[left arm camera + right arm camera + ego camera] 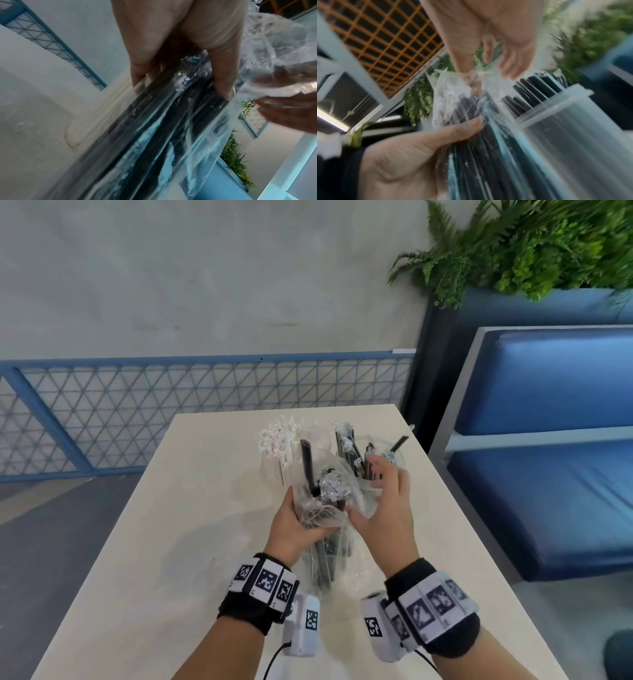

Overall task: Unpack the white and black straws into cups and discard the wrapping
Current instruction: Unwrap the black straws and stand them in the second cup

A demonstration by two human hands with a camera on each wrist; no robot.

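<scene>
Head view – left hand: the left hand point(297, 529) is wrapped around a clear plastic bag point(320, 505) of black straws point(323, 559), held above the pale table point(171, 525) with the bag's lower end near the tabletop.
Head view – right hand: the right hand point(383, 508) hovers just right of the bag with fingers spread and loose; its thumb lies by the crumpled plastic, and a grasp cannot be made out.
Head view – cups: behind the bag, a clear cup of white straws point(277, 446) stands to the left and a clear cup point(368, 491) with black straws to the right, close together.
Head view – surroundings: a blue mesh railing point(171, 412), a blue bench point(548, 474) and green plants point(531, 244) lie beyond the table.
Left wrist view – grip: thumb and fingers point(221, 75) clamp the bundle through the plastic – dark straws point(154, 135) run down and away inside the wrapping.
Right wrist view – right hand: blurred; the fingertips point(510, 67) hang relaxed right at the bag's open, crinkled top point(458, 92).
Right wrist view – left hand: its thumb point(450, 134) presses across the bundle.
Right wrist view – cup: the rim of the clear cup point(556, 102) sits just beside the bag, with black straws inside.
</scene>
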